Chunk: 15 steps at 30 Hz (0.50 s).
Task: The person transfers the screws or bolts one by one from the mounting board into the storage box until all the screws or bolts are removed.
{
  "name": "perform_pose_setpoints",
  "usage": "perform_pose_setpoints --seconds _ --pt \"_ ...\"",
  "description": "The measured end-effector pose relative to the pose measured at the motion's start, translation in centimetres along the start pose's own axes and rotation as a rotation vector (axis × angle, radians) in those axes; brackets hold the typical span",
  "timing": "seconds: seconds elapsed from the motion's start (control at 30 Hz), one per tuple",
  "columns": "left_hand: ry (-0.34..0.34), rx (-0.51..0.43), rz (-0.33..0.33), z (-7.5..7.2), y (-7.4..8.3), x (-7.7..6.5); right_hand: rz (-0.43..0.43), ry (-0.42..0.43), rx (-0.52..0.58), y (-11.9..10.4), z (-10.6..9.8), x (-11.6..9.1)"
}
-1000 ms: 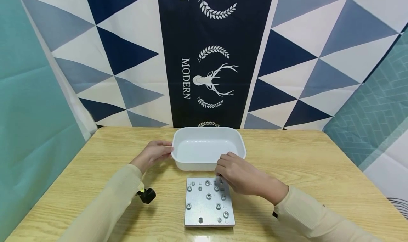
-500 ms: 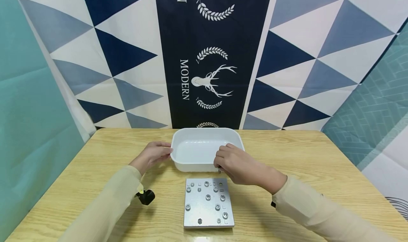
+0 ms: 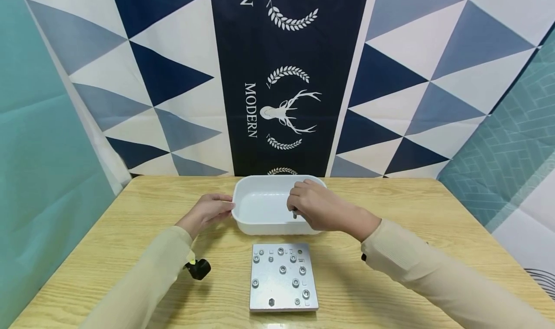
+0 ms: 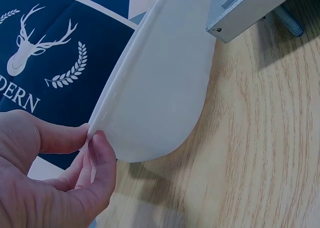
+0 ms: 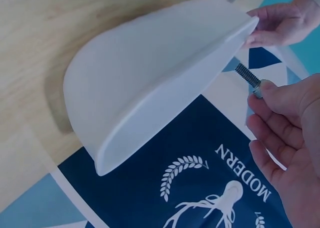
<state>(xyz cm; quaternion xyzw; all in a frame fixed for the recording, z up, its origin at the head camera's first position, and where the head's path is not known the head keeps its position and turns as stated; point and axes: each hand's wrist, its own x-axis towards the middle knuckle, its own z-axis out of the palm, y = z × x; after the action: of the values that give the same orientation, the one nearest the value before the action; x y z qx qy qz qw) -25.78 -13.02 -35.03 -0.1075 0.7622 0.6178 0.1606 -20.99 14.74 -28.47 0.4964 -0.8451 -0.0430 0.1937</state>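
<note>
My left hand (image 3: 208,209) pinches the left rim of a white plastic tub (image 3: 256,227) between thumb and fingers, as the left wrist view shows up close. Above the tub's right half, my right hand (image 3: 315,204) holds a threaded metal bolt (image 5: 247,75) by its head, pinched between thumb and forefinger, shank pointing away from the fingers. Nearer the front lies a silver metal plate (image 3: 279,285) with several socket-head screws in its top face. At its upper right corner one hole (image 3: 300,252) holds no screw.
The wood-grain table (image 3: 381,281) carries everything, with a patterned cloth wall (image 3: 173,78) standing behind its far edge. A black device (image 3: 198,269) sits at the left wrist. Under the plate a bolt end (image 4: 290,21) sticks out downward.
My right hand has lifted the bolt away from the plate's upper right corner and moved it up and back over the tub. The left hand keeps its grip on the rim.
</note>
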Motion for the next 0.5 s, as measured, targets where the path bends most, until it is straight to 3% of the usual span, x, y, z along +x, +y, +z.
perform_pose_setpoints --seconds 0.5 --pt "0.023 -0.008 0.014 0.1 -0.1 0.1 0.021 -0.07 0.07 2.6 1.0 2.2"
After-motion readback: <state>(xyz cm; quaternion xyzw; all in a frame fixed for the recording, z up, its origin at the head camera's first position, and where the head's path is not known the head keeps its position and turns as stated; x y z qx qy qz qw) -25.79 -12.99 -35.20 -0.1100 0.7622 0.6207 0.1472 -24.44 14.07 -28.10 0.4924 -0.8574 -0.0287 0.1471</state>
